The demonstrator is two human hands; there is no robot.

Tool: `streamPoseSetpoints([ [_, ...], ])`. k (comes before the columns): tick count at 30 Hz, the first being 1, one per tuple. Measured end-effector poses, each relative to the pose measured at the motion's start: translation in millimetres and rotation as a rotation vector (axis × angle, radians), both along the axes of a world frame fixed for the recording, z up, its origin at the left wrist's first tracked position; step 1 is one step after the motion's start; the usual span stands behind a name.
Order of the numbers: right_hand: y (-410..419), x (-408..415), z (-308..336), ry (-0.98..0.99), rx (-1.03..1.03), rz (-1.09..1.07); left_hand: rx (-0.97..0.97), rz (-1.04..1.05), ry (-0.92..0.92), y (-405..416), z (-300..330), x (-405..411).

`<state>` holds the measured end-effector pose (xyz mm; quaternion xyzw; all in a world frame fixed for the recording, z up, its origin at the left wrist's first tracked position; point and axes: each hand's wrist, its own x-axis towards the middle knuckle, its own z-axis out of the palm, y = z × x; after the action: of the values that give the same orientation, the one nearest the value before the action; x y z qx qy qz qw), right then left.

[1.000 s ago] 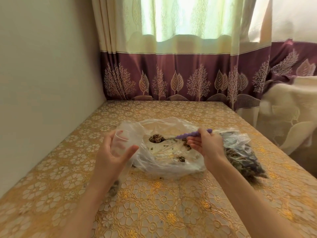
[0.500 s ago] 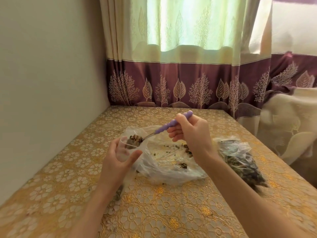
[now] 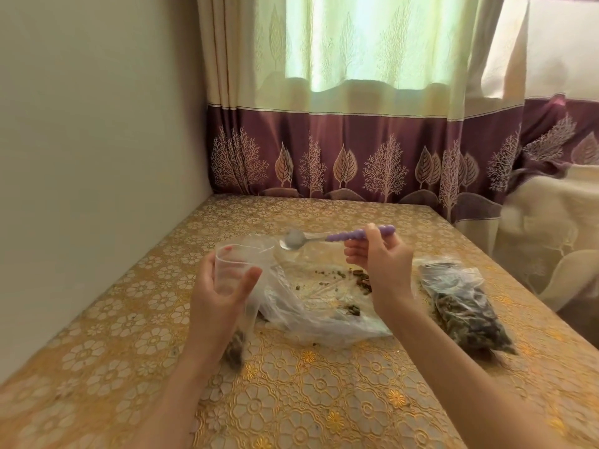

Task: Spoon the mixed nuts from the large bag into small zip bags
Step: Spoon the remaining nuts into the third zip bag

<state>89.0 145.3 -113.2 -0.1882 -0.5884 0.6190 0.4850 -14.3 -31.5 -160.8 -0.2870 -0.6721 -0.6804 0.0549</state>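
My left hand (image 3: 220,293) holds a small clear zip bag (image 3: 236,270) upright with its mouth held open; a few nuts sit in its bottom near the table. My right hand (image 3: 379,264) grips the purple handle of a metal spoon (image 3: 324,238). The spoon's bowl is empty and hovers just right of the small bag's mouth. The large clear bag (image 3: 324,306) lies flat and open on the table between my hands, with a few scattered nuts left inside.
A filled zip bag of nuts (image 3: 466,306) lies on the table to the right of my right arm. The gold floral tablecloth (image 3: 308,400) covers the table. A wall stands at the left, curtains (image 3: 356,140) at the back.
The spoon carried nuts from the large bag to the small bag's mouth and tipped them in. It now sits empty and level, drawn slightly back to the right.
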Motion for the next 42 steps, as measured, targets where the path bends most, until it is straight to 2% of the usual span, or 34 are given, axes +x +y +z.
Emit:
streamPoseSetpoints([
  [5,13.4,-2.1,-32.3,-0.221,0.066,-0.035,0.021,0.005,0.008,0.2,0.8,0.2],
  [9,16.2,-1.0,-38.7,-0.26,0.084,-0.027,0.035,0.027,0.023,0.3,1.5,-0.5],
  [18,4.7,-12.7,-40.5,-0.269,0.044,0.145,0.062,0.019,0.046,0.4,2.8,1.1],
  [26,1.4,-24.4,-42.3,-0.266,-0.098,0.202,0.049,0.011,0.063,1.4,2.4,0.2],
  [35,-0.6,-32.6,-43.3,-0.282,-0.413,0.303,0.038,0.024,0.071,1.5,1.0,-2.0],
  [42,1.9,-27.9,-40.5,-0.244,-0.456,0.284,0.05,0.029,0.06,1.3,0.4,-2.6],
])
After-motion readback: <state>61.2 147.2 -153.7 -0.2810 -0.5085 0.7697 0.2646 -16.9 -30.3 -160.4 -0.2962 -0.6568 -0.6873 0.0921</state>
